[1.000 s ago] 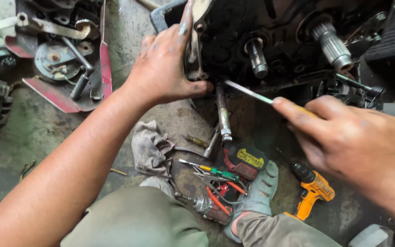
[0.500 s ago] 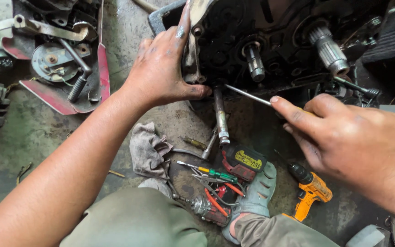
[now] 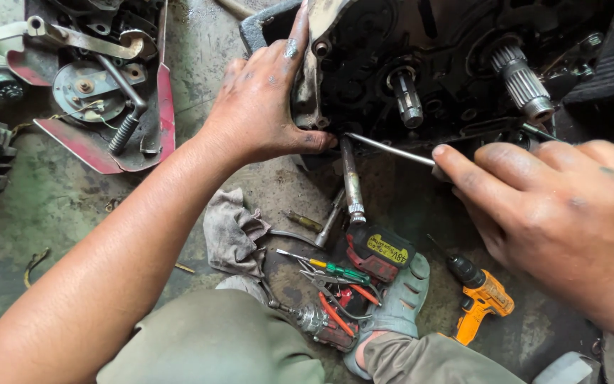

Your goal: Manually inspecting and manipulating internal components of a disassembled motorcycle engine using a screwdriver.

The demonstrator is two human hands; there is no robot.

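Grimy concrete floor (image 3: 72, 206) fills the head view, stained with oil and strewn with tools and parts. At twelve o'clock sits a dark, greasy engine case (image 3: 428, 64) with a short shaft (image 3: 406, 96) and a splined shaft (image 3: 524, 82) sticking out of its face. The left hand (image 3: 264, 107) lies flat against the case's left edge at about eleven o'clock, fingers spread upward over the pale metal rim and the thumb pressed along the lower edge. The right hand (image 3: 556, 213) comes in from three o'clock, its fingers closed around a thin metal rod (image 3: 389, 149), the forefinger laid along it; whether a handle lies inside the palm cannot be told. The rod runs leftward from the right hand toward nine o'clock, and its tip meets the case's lower edge just beside the left thumb, so it lies between the two hands. Below the rod, at six o'clock, a red and black power tool (image 3: 374, 249) lies with its long bit pointing up toward the case. Near it are a green-handled screwdriver (image 3: 328, 269), red-handled pliers (image 3: 339, 313) and a grey rag (image 3: 232, 231). An orange drill (image 3: 481, 302) lies at five o'clock, beside a foot in a grey-green sandal (image 3: 399, 299). At ten o'clock a red panel (image 3: 101, 146) carries a round metal plate (image 3: 87, 89) and a lever (image 3: 126, 117).
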